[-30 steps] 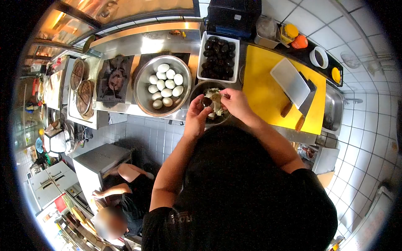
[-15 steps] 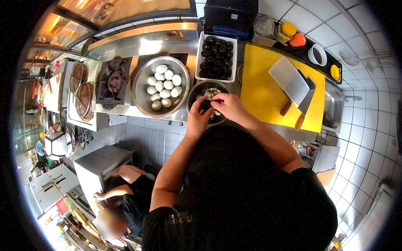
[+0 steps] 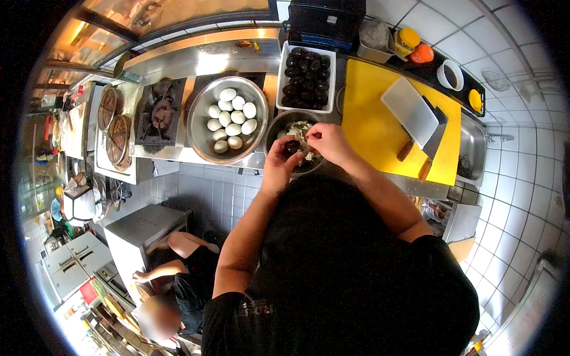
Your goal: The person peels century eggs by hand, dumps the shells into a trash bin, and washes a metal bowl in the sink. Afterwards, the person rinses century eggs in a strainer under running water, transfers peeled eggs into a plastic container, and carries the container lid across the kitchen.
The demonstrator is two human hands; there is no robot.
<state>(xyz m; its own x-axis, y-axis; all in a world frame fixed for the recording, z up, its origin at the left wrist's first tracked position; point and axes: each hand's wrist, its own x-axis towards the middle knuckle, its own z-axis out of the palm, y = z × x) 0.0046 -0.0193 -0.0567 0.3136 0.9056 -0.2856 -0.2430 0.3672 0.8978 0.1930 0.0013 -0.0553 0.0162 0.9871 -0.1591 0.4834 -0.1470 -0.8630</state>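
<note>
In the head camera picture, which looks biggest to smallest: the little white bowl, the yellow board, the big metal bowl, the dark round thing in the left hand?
1. Yellow board
2. Metal bowl
3. White bowl
4. Dark round thing, partly hidden by the left hand

one round, wide view looks steeply down from close above the wearer (image 3: pixel 362 267), table (image 3: pixel 424 190) at twelve o'clock, tiled wall (image 3: pixel 518 172) at three.

The board (image 3: pixel 371 113) is plain yellow. Left of it, a white tray (image 3: pixel 332 71) holds near-black eggs (image 3: pixel 306 77); farther left, white eggs (image 3: pixel 236 116) fill a silver bowl (image 3: pixel 255 98). Right of it, white tiles (image 3: pixel 509 172) form a dark-lined grid.
</note>
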